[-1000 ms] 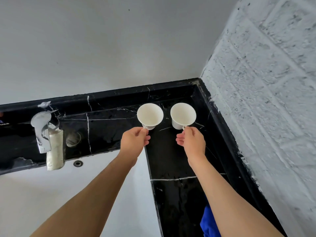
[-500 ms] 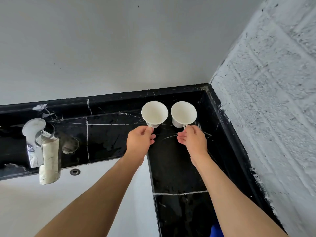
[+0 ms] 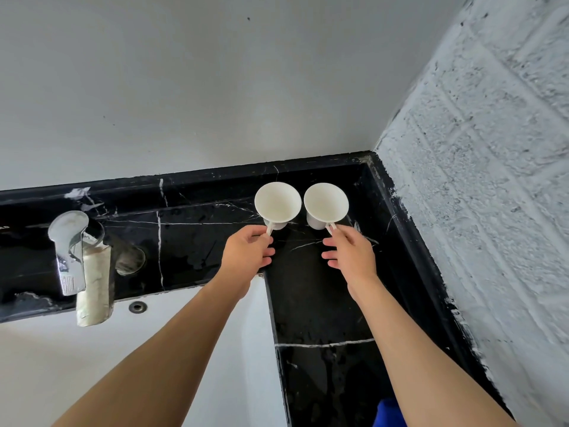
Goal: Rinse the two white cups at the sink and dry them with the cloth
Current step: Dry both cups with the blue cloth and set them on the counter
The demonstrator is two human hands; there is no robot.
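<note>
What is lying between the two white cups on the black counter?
Nothing: the head view shows only a narrow strip of black marble counter between the left white cup and right white cup.

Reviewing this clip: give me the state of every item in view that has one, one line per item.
Left cup: upright on the black counter, empty, handle pinched by the left hand.
Right cup: upright, empty, handle pinched by the right hand.
Faucet: no water running.
Blue cloth: lying at the counter's near edge, untouched.

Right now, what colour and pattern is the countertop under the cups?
Black countertop with thin white veins, marble-like; seen in the head view.
</note>
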